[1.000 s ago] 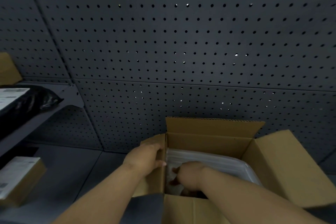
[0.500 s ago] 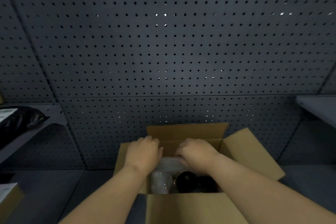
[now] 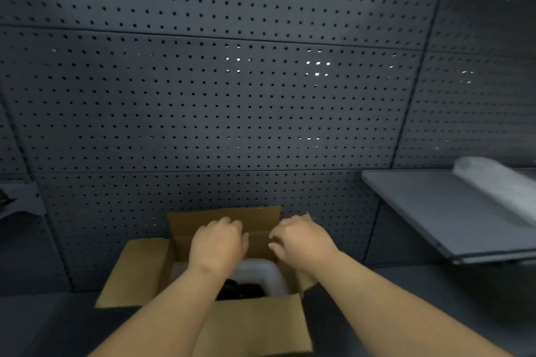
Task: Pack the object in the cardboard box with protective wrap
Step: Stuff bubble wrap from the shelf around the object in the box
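The open cardboard box [image 3: 255,324] stands low in the middle, in front of the pegboard wall. White protective wrap [image 3: 256,271] lines its inside, and a dark object [image 3: 240,290] lies in the wrap, partly hidden by my left forearm. The back flap [image 3: 191,223] stands upright and the left flap [image 3: 136,269] lies spread outward. My left hand [image 3: 217,243] hovers over the box's back part with curled fingers whose tips are hidden. My right hand [image 3: 301,240] is closed on the raised right flap [image 3: 303,281].
A grey shelf [image 3: 420,211] juts out at the right with a roll of white foam wrap [image 3: 493,182] on it. A dark bag [image 3: 14,203] shows at the left edge. The perforated wall [image 3: 232,95] rises directly behind the box.
The view has swung right. Both hands have come up from pressing the wrap inside the box. The right flap, spread outward before, now stands raised under my right hand.
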